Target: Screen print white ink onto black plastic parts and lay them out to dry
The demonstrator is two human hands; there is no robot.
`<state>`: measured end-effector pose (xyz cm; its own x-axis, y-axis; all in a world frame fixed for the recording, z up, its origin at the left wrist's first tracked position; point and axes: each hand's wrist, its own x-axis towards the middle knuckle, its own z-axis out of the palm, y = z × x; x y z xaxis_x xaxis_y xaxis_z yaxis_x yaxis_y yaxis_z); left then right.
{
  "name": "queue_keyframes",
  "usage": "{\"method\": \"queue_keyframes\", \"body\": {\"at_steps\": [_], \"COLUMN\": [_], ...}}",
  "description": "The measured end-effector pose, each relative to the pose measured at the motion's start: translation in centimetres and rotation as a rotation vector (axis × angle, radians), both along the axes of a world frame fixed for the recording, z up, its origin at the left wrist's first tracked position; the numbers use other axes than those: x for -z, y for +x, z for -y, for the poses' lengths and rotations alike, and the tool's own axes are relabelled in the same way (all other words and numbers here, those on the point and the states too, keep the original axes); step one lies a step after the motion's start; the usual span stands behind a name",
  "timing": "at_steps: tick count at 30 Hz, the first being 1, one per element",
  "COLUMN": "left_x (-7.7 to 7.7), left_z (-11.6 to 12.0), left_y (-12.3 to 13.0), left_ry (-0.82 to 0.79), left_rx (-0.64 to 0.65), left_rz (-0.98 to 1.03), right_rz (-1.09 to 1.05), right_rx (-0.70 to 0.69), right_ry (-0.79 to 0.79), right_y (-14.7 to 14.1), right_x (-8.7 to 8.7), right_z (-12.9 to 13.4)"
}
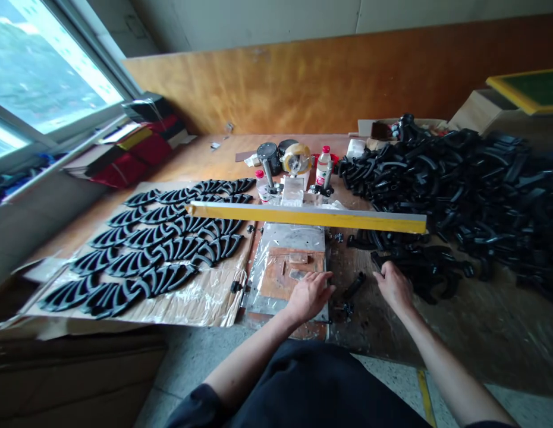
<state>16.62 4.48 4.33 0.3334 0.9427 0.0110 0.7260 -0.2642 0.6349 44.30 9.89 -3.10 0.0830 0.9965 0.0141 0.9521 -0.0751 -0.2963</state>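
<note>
My left hand [308, 296] hovers at the right side of a flat metal base plate [270, 238], its fingers slightly bent and apart, with nothing visible in them. On that plate lies a reddish-brown block [276, 267] with small raised pieces, partly hidden by the hand. To the right, my right hand [396, 288] pinches a curved black plastic part [378, 259] at the edge of a loose pile of similar black parts [419, 178]. A long yellow-and-silver frame bar [307, 217] spans above the plate.
Rows of curved black parts [165, 238] lie on a film-covered cardboard sheet [214, 297] at left. Behind the plate stand a red-capped bottle [322, 166], a tape roll [297, 158] and a black can [268, 157]. A green screen in a yellow frame [530, 92] sits upper right.
</note>
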Motion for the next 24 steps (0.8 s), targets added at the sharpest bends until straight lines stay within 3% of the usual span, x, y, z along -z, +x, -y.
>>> {"method": "queue_keyframes", "body": {"at_steps": [2,5,7,10,16,20,24], "left_x": [-0.4,-1.0,-1.6,-3.0,-7.5,-10.9,-13.1], "left_z": [0.9,1.4,1.2,0.1,-3.3,-5.5,-6.5], "left_y": [-2.9,-7.3,-10.0,-13.4,-16.4,-15.8,-14.7], "left_ry": [-0.080,-0.180,-0.181,-0.096,0.163,0.277,0.178], "left_rx": [-0.133,-0.341,-0.449,-0.583,-0.642,-0.593,-0.474], "left_rz": [0.055,0.192,0.293,0.388,0.563,0.732,0.825], "right_rz": [-0.194,-0.437,-0.437,-0.247,0.068,-0.007,-0.164], "right_rx": [-0.110,-0.462,-0.662,-0.820,-0.903,-0.908,-1.031], "right_ry": [0.061,0.088,0.109,0.170,0.221,0.232,0.174], "right_y": [-2.6,-9.0,-13.6,-18.4,-19.8,-20.9,-22.7], "right_x": [-0.8,-2.2,-2.9,-3.4,-4.5,-4.5,-3.5], "right_z": [0.0,0.1,0.1,-0.2,-0.5,-0.5,0.0]}}
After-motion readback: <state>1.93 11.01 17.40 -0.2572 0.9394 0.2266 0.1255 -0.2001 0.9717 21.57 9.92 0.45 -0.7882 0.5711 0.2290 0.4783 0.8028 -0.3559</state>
